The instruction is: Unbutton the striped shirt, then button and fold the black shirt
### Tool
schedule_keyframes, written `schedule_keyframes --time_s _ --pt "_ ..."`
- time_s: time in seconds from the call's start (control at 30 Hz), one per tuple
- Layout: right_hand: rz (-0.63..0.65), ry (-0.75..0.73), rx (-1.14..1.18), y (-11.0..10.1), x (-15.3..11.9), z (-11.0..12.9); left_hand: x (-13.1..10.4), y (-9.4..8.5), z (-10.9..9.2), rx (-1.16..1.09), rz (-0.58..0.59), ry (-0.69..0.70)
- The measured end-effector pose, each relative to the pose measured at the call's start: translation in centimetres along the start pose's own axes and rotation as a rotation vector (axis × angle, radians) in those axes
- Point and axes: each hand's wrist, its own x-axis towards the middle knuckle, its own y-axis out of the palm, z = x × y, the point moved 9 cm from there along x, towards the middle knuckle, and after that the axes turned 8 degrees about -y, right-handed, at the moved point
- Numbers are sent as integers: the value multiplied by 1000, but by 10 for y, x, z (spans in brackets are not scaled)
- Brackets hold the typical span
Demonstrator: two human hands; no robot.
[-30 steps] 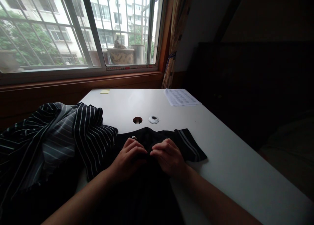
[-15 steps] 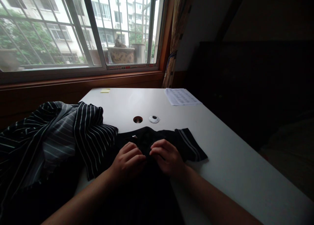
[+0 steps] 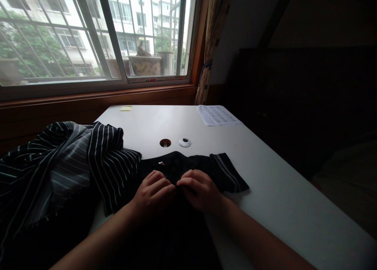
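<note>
– What's changed?
– The right hand (image 3: 202,189) has edged toward the left hand (image 3: 151,193); their fingertips nearly meet, where half a second ago a clearer gap showed.
– And the fingers?
– Curled and drawn together on both, pinching the black shirt (image 3: 176,230). Which bit of it, I can't tell; it's too dark there.
– Where's the shirt?
– On the table (image 3: 271,195), nearer than the hole (image 3: 165,143) and the lid (image 3: 185,143), one sleeve (image 3: 228,174) out to the right.
– Anything else moved?
– The striped cloth (image 3: 70,156) beside it lies as it did.
</note>
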Motion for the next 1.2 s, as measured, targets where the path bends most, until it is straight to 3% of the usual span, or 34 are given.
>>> schedule_keyframes --time_s 0.33,0.57,0.9,1.2 --pt "-14 55 67 -1 3 -3 2 -1 -7 7 23 25" --pt "-77 97 220 -4 4 -6 4 -15 -18 55 -148 108" --pt "-126 103 276 -11 6 -7 3 -20 -17 56 -235 68" --pt "-112 158 335 -8 4 -11 3 -22 -19 19 -234 100"
